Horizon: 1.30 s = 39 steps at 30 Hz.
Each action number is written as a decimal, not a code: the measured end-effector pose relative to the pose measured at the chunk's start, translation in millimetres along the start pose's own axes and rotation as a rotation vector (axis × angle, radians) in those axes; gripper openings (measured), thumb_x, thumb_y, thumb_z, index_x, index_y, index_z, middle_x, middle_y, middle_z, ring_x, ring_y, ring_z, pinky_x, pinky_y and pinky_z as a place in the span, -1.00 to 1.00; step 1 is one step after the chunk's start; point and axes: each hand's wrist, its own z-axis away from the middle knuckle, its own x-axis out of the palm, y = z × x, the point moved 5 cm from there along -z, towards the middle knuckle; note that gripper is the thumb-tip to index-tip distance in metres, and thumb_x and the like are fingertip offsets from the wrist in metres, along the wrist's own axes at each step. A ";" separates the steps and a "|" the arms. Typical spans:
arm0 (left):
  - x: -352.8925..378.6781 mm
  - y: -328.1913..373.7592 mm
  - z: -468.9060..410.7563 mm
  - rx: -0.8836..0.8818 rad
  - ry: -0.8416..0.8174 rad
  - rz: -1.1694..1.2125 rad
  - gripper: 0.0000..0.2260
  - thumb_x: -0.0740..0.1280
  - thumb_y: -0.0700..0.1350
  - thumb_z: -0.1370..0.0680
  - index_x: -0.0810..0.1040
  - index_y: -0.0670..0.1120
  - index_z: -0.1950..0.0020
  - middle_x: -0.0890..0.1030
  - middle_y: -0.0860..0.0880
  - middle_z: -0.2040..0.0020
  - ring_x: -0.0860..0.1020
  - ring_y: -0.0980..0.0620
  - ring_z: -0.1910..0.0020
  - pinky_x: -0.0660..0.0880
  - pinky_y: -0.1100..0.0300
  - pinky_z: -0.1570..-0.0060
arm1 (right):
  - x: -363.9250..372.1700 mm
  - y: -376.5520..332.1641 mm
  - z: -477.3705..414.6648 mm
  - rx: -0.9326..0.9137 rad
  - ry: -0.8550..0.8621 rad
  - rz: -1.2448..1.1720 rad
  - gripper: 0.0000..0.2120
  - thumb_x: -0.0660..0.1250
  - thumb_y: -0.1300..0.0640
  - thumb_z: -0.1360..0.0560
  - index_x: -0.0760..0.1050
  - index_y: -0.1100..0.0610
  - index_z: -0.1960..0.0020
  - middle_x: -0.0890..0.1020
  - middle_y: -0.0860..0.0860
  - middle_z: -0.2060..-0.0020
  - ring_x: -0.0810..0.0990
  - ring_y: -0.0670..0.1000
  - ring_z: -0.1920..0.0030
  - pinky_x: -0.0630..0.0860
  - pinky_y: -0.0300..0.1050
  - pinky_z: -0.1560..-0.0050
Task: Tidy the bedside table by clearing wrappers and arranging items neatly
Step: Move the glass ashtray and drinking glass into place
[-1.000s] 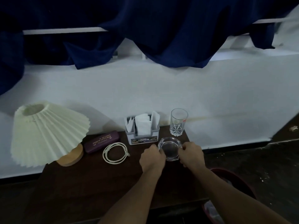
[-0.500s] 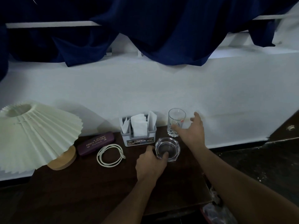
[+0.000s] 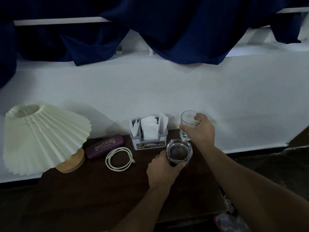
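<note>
On the dark wooden bedside table (image 3: 93,190) a clear glass ashtray (image 3: 179,151) sits near the back right. My left hand (image 3: 163,169) grips its near rim. Behind it stands a clear drinking glass (image 3: 187,122) against the wall, and my right hand (image 3: 201,128) is wrapped around it. A grey tissue holder (image 3: 148,138) with white tissues stands left of the ashtray. Further left lie a coiled white cable (image 3: 119,158) and a purple glasses case (image 3: 104,146).
A pleated cream lamp (image 3: 41,136) on a round wooden base fills the table's left end. A white wall runs behind the table, with dark blue curtains (image 3: 167,27) above. At the bottom right, off the table edge, part of a bin (image 3: 232,221) shows.
My right hand left the ashtray, reached back to the drinking glass and closed around it. My left hand stayed on the ashtray's near rim.
</note>
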 end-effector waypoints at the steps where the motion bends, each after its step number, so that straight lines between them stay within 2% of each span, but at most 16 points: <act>1: 1.2 2.4 -0.6 -0.009 0.008 -0.007 -0.41 0.39 0.45 -0.29 0.55 0.10 -0.15 0.66 0.08 0.00 0.64 0.04 -0.01 0.58 0.08 0.03 | -4.4 -0.4 2.1 -0.013 0.025 -0.005 -0.28 0.62 -0.13 -0.29 0.48 0.09 -0.35 0.63 -0.01 -0.22 0.62 0.09 -0.17 0.55 -0.02 -0.19; 8: 14.4 19.1 -6.3 -0.095 0.036 0.028 -0.45 0.44 0.39 -0.34 0.57 0.06 -0.17 0.67 0.04 -0.10 0.64 -0.06 -0.10 0.55 0.07 -0.01 | -37.7 -12.8 4.9 -0.089 0.121 -0.062 -0.31 0.62 -0.19 -0.24 0.52 0.02 -0.28 0.65 -0.12 -0.07 0.65 -0.01 -0.02 0.59 -0.02 -0.15; 13: 23.1 28.5 -16.0 -0.154 0.033 0.039 -0.46 0.48 0.33 -0.36 0.56 0.02 -0.18 0.67 0.00 -0.13 0.64 -0.08 -0.12 0.58 0.05 -0.06 | -37.5 -15.3 7.8 -0.100 0.051 -0.042 -0.40 0.64 -0.21 -0.19 0.56 0.00 -0.13 0.68 -0.10 0.11 0.69 -0.04 0.07 0.65 -0.04 -0.05; 16: 25.3 31.2 -23.4 -0.188 0.024 0.044 -0.46 0.49 0.30 -0.37 0.55 -0.01 -0.18 0.67 -0.03 -0.12 0.64 -0.12 -0.12 0.57 0.05 -0.05 | -27.8 -14.6 9.4 -0.098 0.007 -0.029 -0.38 0.61 -0.24 -0.16 0.57 -0.01 -0.12 0.70 -0.11 0.14 0.70 -0.06 0.09 0.66 -0.02 -0.03; 21: 29.5 33.2 -29.6 -0.213 0.016 0.018 -0.47 0.50 0.27 -0.41 0.54 -0.03 -0.21 0.66 -0.06 -0.15 0.63 -0.14 -0.15 0.55 0.03 -0.06 | -16.5 -14.4 12.8 -0.103 -0.019 0.016 -0.38 0.63 -0.18 -0.20 0.57 0.03 -0.17 0.68 -0.08 0.13 0.69 0.00 0.03 0.64 0.01 -0.06; 25: 32.4 32.9 -31.9 -0.221 0.020 0.003 -0.47 0.49 0.27 -0.41 0.53 -0.03 -0.22 0.66 -0.06 -0.15 0.63 -0.14 -0.15 0.55 0.03 -0.05 | -10.8 -12.4 12.9 -0.128 -0.027 0.042 -0.29 0.65 -0.19 -0.20 0.56 0.06 -0.25 0.70 -0.05 -0.04 0.67 0.02 -0.05 0.62 0.00 -0.11; 29: 32.7 31.8 -32.0 -0.205 0.037 0.005 -0.46 0.48 0.29 -0.41 0.52 -0.02 -0.21 0.66 -0.06 -0.12 0.64 -0.15 -0.12 0.56 0.01 -0.03 | -8.5 -5.8 12.9 -0.121 -0.038 0.046 -0.23 0.66 -0.18 -0.20 0.54 0.06 -0.32 0.69 -0.05 -0.13 0.66 0.01 -0.12 0.60 -0.03 -0.16; 35: 31.6 31.0 -30.9 -0.201 0.032 0.052 -0.47 0.50 0.27 -0.38 0.54 -0.03 -0.19 0.67 -0.06 -0.09 0.65 -0.16 -0.10 0.59 0.00 -0.03 | -0.6 -2.4 19.0 -0.101 -0.077 0.034 -0.28 0.67 -0.16 -0.21 0.54 0.04 -0.27 0.68 -0.04 -0.11 0.66 0.01 -0.10 0.60 -0.05 -0.14; 39: 26.8 27.4 -28.1 -0.179 -0.001 0.096 -0.50 0.53 0.23 -0.37 0.55 -0.02 -0.16 0.68 -0.02 -0.08 0.65 -0.13 -0.11 0.58 0.02 -0.04 | 0.7 -1.1 22.4 -0.069 -0.114 0.026 -0.22 0.67 -0.16 -0.21 0.49 0.05 -0.34 0.66 -0.01 -0.19 0.65 0.02 -0.15 0.57 -0.07 -0.16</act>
